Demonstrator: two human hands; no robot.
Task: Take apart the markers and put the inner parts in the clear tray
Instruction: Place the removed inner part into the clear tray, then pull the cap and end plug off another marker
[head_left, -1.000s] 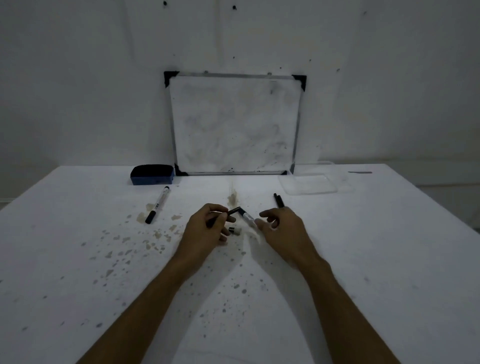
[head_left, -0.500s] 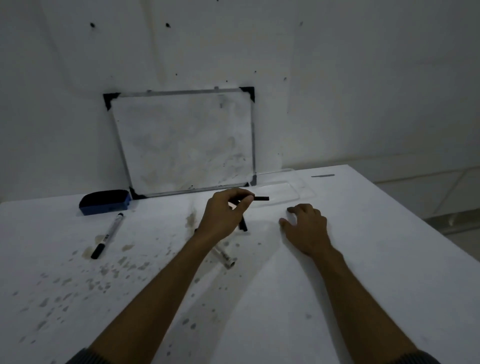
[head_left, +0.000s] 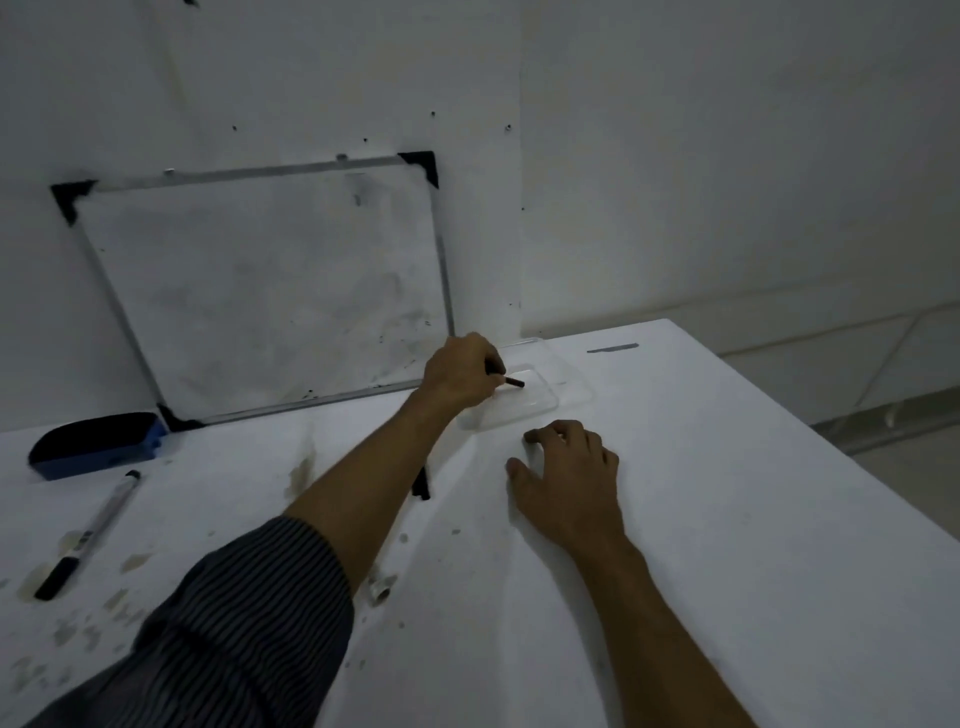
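My left hand (head_left: 460, 376) is stretched out over the clear tray (head_left: 545, 402) at the back of the table, fingers shut on a thin black inner part (head_left: 511, 382) whose tip pokes out above the tray. My right hand (head_left: 566, 480) lies flat on the table just in front of the tray, fingers spread, holding nothing. A whole marker with a black cap (head_left: 88, 535) lies at the left. A black marker piece (head_left: 422, 483) shows beside my left forearm, and the emptied marker barrel's end (head_left: 380, 590) peeks out beneath that arm.
A whiteboard (head_left: 260, 291) leans against the wall behind the table. A blue eraser (head_left: 96, 444) sits at the back left. The white table (head_left: 727, 519) is stained with ink spots on the left; its right edge drops to the floor.
My left hand has carried the black inner part forward and right, from the table's middle to above the clear tray. My right hand let go of the barrel and rests flat.
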